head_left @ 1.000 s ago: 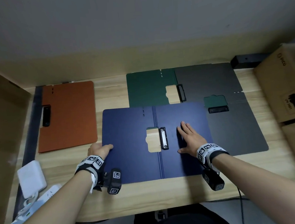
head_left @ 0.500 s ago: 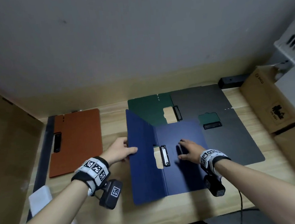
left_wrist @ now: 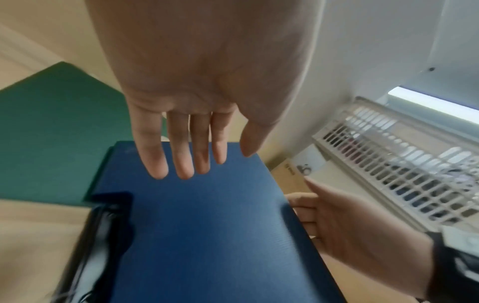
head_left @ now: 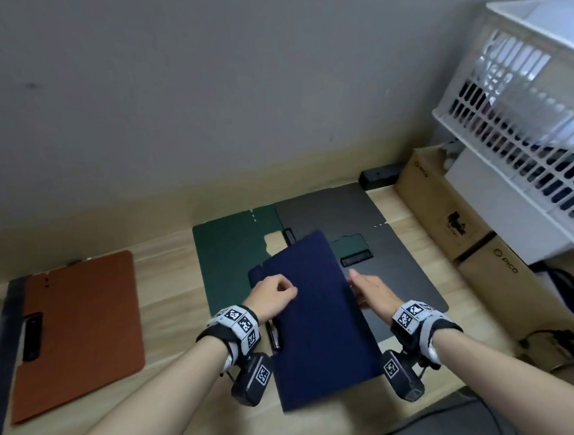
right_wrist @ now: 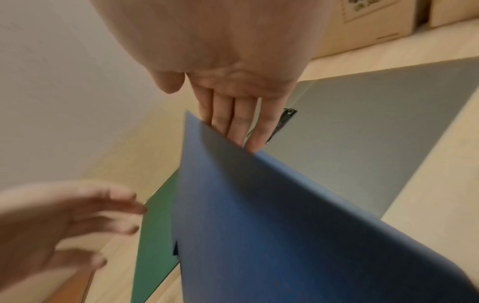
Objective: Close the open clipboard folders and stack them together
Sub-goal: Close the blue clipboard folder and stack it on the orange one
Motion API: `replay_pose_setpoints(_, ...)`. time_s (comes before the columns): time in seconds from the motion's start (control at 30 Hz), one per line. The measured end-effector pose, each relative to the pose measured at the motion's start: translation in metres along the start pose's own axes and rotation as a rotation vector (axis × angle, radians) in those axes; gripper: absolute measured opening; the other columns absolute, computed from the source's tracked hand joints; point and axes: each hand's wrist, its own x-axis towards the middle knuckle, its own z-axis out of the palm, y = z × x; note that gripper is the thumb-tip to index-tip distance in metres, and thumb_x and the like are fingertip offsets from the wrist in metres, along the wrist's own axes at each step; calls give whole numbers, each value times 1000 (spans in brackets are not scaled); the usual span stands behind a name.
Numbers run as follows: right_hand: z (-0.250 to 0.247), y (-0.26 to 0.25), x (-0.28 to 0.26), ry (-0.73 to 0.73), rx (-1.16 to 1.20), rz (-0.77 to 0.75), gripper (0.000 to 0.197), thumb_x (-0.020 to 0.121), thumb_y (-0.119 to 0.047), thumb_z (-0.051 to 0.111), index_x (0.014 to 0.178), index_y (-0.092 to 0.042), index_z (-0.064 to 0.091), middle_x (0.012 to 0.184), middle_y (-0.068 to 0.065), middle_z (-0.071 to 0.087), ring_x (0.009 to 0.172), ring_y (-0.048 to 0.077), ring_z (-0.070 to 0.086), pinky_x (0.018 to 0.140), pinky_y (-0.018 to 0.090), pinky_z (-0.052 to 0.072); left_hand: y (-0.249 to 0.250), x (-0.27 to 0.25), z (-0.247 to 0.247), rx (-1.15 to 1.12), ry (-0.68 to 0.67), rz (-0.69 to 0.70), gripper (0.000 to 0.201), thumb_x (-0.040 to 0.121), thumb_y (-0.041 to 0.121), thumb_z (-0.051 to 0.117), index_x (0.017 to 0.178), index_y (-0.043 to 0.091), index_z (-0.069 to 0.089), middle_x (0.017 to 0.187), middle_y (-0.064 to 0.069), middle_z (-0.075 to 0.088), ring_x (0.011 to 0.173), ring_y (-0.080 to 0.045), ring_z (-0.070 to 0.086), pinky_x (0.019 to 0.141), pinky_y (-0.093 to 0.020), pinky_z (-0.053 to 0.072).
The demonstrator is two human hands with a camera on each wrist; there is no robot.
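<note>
The blue folder (head_left: 316, 321) lies at the front middle of the wooden table (head_left: 168, 295), its cover folded over to the right and still slightly raised. My left hand (head_left: 277, 292) rests on the cover's near-left part with straight fingers (left_wrist: 181, 164). My right hand (head_left: 363, 283) is at the cover's right edge, its straight fingers (right_wrist: 241, 127) tucked behind that edge and the thumb apart from it. Behind lie an open green folder (head_left: 230, 256) and open dark grey folders (head_left: 333, 210). A closed orange clipboard (head_left: 81, 329) lies at the left.
Cardboard boxes (head_left: 450, 218) line the table's right side, with a white plastic basket (head_left: 528, 112) above them. A small black box (head_left: 378, 175) sits at the back by the wall. A dark strip (head_left: 3, 342) runs along the table's left edge.
My left hand has swung the blue folder's left cover up and over to the right. My right hand slid from the inner panel to the right edge. The head view tilted up.
</note>
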Motion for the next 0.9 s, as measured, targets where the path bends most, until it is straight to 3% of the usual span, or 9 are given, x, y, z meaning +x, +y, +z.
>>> replay_pose_setpoints(0.1,-8,27,13,42,-132,51,35,91,-44,57,108,-15,66,104,4,67,90,20,62,87,38,50,-27,9,14,49,40,-168,20,87,32,59,102,18,61,104,0,66,95,-21,63,81,-30,49)
replay_pose_setpoints(0.2,-7,43,25,12,-288,88,35,90,-25,63,123,-11,60,118,4,66,106,21,62,96,33,47,-52,12,26,33,59,-324,17,88,22,58,75,19,47,83,-2,55,72,-18,54,66,-28,39)
replay_pose_setpoints(0.27,-3,48,36,-26,-373,112,25,89,-19,62,114,-12,64,114,6,69,99,21,64,90,30,47,-63,13,35,-6,66,-412,26,89,18,56,69,18,39,73,1,44,62,-12,42,64,-26,34)
replay_pose_setpoints(0.37,6,58,52,-27,-507,137,26,86,-19,63,109,-7,66,109,9,70,95,25,64,76,24,41,-73,18,47,-109,72,-503,13,87,13,60,98,10,53,89,-1,52,82,-17,53,79,-25,37)
replay_pose_setpoints(0.5,11,65,71,2,-496,184,29,80,-21,70,105,-6,65,100,10,69,85,23,60,75,24,41,-80,29,60,-299,142,-606,59,75,12,72,127,1,45,100,-8,54,96,-23,53,88,-31,47)
replay_pose_setpoints(0.6,7,73,84,-20,-371,257,32,74,-14,79,98,-9,59,94,8,70,82,23,65,82,33,52,-81,29,60,-439,194,-661,26,70,9,76,87,7,56,84,-10,62,72,-22,59,64,-32,52)
replay_pose_setpoints(0.67,6,75,87,4,-357,269,29,74,-8,80,88,-13,55,87,7,65,80,22,62,83,34,51,-87,26,58,-514,200,-680,27,72,6,78,71,10,51,71,-8,63,60,-19,59,52,-25,47)
replay_pose_setpoints(0.8,16,66,86,22,-330,233,27,76,-6,79,85,-13,54,84,5,61,79,21,58,77,28,45,-107,19,51,-663,231,-650,35,72,1,75,105,1,63,101,-17,72,86,-28,72,77,-43,61)
replay_pose_setpoints(0.9,36,51,88,36,-306,191,27,74,-9,80,86,-11,56,86,7,65,80,23,62,82,34,51,-115,12,32,-662,306,-614,28,79,-8,67,106,1,65,93,-14,71,79,-24,68,65,-32,58)
